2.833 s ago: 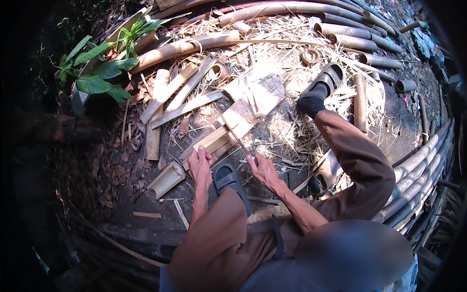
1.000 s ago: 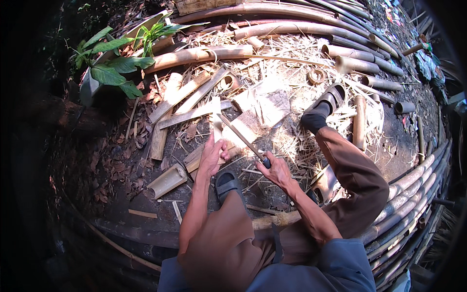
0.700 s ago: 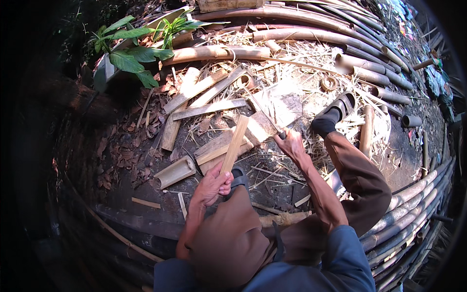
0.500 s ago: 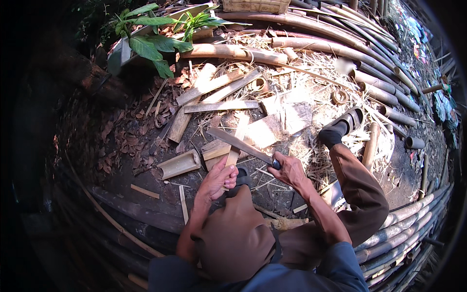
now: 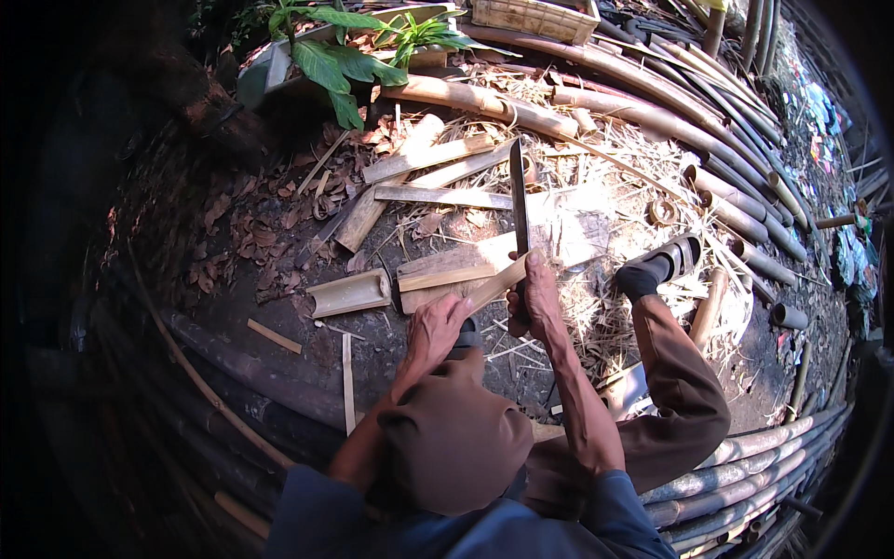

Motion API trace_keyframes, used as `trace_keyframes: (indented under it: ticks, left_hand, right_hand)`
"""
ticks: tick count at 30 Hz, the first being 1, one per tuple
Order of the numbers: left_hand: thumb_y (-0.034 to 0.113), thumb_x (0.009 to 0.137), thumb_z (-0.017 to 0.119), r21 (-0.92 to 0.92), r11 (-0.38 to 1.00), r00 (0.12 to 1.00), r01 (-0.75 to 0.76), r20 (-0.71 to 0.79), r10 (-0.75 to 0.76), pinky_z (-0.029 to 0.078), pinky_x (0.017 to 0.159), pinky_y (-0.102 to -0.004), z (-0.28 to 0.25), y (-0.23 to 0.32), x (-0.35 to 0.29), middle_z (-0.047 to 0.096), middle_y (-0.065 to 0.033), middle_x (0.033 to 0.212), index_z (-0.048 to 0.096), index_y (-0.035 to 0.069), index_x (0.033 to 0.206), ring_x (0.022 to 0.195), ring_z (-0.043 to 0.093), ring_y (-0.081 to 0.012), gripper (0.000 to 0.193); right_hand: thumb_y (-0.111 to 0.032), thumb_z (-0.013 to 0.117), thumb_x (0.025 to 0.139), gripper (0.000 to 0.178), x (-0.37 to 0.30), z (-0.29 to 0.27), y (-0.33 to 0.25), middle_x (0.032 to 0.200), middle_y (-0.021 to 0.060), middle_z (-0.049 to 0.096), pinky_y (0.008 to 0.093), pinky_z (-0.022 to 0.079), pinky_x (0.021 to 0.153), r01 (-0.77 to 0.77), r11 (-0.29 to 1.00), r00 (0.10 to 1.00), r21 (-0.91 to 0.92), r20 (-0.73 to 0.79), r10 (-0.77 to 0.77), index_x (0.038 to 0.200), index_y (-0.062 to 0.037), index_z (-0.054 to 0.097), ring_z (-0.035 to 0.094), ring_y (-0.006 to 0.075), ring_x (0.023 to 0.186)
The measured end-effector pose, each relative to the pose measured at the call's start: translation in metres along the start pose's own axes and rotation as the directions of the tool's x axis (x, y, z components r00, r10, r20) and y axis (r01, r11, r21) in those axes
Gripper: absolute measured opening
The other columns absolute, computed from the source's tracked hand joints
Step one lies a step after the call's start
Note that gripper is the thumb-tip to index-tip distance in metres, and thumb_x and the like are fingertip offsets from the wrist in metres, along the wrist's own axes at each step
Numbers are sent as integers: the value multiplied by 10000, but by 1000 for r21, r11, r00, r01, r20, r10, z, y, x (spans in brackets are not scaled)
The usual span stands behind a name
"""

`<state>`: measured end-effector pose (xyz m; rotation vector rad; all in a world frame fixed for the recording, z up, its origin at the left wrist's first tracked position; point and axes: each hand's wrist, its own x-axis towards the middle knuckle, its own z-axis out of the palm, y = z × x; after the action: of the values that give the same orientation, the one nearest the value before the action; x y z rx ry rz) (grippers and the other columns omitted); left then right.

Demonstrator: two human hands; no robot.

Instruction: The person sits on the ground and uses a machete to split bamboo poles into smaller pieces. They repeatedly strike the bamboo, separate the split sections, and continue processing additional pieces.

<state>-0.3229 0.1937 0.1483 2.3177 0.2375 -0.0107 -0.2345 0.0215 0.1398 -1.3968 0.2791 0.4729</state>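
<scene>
My left hand (image 5: pixel 436 328) is closed round the near end of a pale split bamboo piece (image 5: pixel 495 286), above my bent knee. The bamboo slants up and right to my right hand (image 5: pixel 538 303), whose thumb lies at its far end. That same hand grips the handle of a long knife (image 5: pixel 519 200); its dark, narrow blade points away from me. Just beyond my hands a pale split board (image 5: pixel 456 264) lies on the ground. To the left rests a halved bamboo section (image 5: pixel 351 294), hollow side up.
Several split bamboo lengths (image 5: pixel 428 160) lie crossed beyond my hands. Shavings (image 5: pixel 596 307) cover the ground on the right, near my sandalled foot (image 5: pixel 659 261). Bamboo poles (image 5: pixel 643 107) are piled at the back right, others (image 5: pixel 745 475) at the lower right. A leafy plant (image 5: pixel 326 65) stands far left.
The knife has swung from lying across the bamboo to pointing away from me. My right hand has come in to the bamboo's far end, and the bamboo is tilted further right. The view has shifted slightly.
</scene>
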Motion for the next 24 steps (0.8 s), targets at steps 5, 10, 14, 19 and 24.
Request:
trace_keyframes:
  ticks: [5, 10, 14, 19, 24]
  left_hand:
    - [368, 959, 578, -182, 983, 998, 11, -55, -22, 434, 540, -422, 6, -1, -5, 557, -171, 612, 629, 7, 795, 556, 567, -325, 400]
    - [379, 927, 635, -359, 926, 981, -113, -190, 46, 416, 514, -378, 8, -18, -12, 531, -143, 576, 651, 7, 761, 509, 517, -242, 408]
    - [391, 866, 701, -251, 968, 994, 0, -108, -28, 463, 573, -366, 15, -39, -23, 616, -145, 667, 691, 36, 849, 604, 611, -210, 356]
    - [404, 872, 678, -378, 865, 866, 331, -243, -438, 476, 621, -386, 12, -96, -53, 631, -156, 714, 665, 30, 927, 659, 626, -240, 379]
    - [318, 937, 585, -507, 750, 404, 426, -635, -658, 495, 699, -416, -33, -279, -81, 646, -199, 834, 606, -31, 979, 782, 643, -317, 353]
  right_hand:
    - [-599, 412, 980, 638, -1, 8, -10, 547, 10, 450, 257, 370, 384, 23, 998, 995, 51, 95, -27, 1157, -2, 553, 434, 94, 414]
    - [-607, 359, 991, 626, -9, 27, -6, 558, -23, 422, 212, 365, 367, -141, 954, 970, 264, 230, 80, 1126, -16, 515, 391, 57, 420]
    - [-670, 386, 950, 678, 6, 24, 23, 544, -32, 405, 205, 337, 380, -270, 932, 934, 241, 302, 192, 1152, -35, 514, 395, 58, 431]
    - [-561, 422, 993, 498, -14, 23, 41, 553, -33, 378, 234, 300, 396, -143, 976, 989, -162, 19, 148, 980, -71, 512, 370, 66, 439]
    - [-513, 411, 1013, 431, -47, -13, 55, 515, -58, 325, 239, 239, 377, -87, 947, 994, -309, 38, 104, 880, -108, 472, 310, 57, 405]
